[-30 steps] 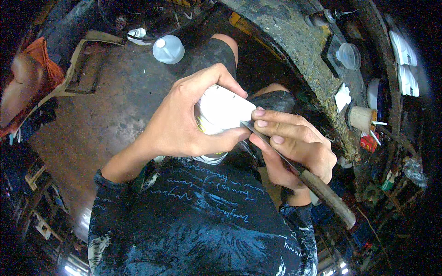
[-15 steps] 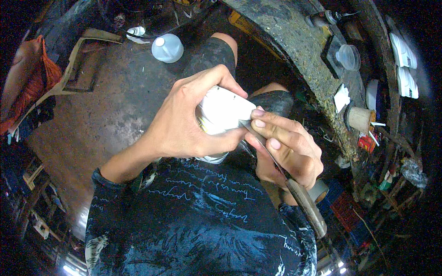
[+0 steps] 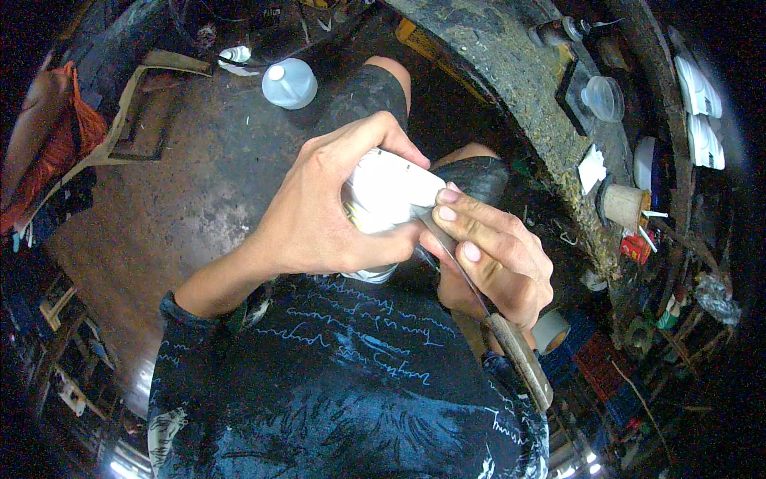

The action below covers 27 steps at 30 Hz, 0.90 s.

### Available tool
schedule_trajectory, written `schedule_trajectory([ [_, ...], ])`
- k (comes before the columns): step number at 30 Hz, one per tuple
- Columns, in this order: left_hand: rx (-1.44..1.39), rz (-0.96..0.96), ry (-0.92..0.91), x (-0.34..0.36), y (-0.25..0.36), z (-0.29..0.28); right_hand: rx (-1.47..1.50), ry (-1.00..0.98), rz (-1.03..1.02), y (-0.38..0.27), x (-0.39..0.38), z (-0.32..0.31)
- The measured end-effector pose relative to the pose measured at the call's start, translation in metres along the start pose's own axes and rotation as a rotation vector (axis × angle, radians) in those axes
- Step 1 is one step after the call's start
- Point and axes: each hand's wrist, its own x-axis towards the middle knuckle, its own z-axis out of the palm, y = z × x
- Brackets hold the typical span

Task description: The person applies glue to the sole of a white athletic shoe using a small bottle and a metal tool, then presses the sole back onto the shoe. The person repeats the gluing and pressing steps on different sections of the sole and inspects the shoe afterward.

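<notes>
My left hand (image 3: 327, 203) is wrapped round a white, rounded piece that looks like a shoe (image 3: 395, 188), its smooth face upward and small dark marks along the far edge. More white shows below my left palm; the rest is hidden. In my right hand (image 3: 503, 259) is a knife (image 3: 519, 363) with a worn, pale brown handle, gripped by its narrow blade. The blade's tip meets the near right edge of the white shoe, close to my left thumb. My right fingertips press against the shoe's right end.
A translucent jug (image 3: 290, 84) stands on the stained floor ahead. To the right curves a rough grey worktop (image 3: 511, 60) with a clear plastic cup (image 3: 602, 99) and a roll (image 3: 624, 206). White shoe-like pieces (image 3: 702, 100) sit at the far right; a tape roll (image 3: 550, 331) is near my right wrist.
My right hand and the knife have shifted slightly left, the handle swinging in towards my body. My left hand and the white shoe have hardly moved.
</notes>
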Motion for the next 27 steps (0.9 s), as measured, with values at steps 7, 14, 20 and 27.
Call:
schedule_trajectory([
  [7, 0.01, -0.001, -0.009, -0.0008, 0.0006, 0.0006, -0.02, -0.059, 0.025, -0.0044, -0.0003, -0.0054],
  [14, 0.009, 0.023, -0.005, -0.0008, -0.0011, 0.0013, -0.037, -0.101, 0.003, -0.0053, 0.0003, -0.0088],
  [20, -0.007, 0.011, -0.014, -0.0013, -0.0003, 0.0001, -0.032, -0.115, -0.031, -0.0039, 0.0008, -0.0087],
  [27, -0.021, 0.016, -0.014, -0.0016, -0.0011, 0.0016, -0.046, -0.126, -0.149, 0.0032, 0.0047, -0.0102],
])
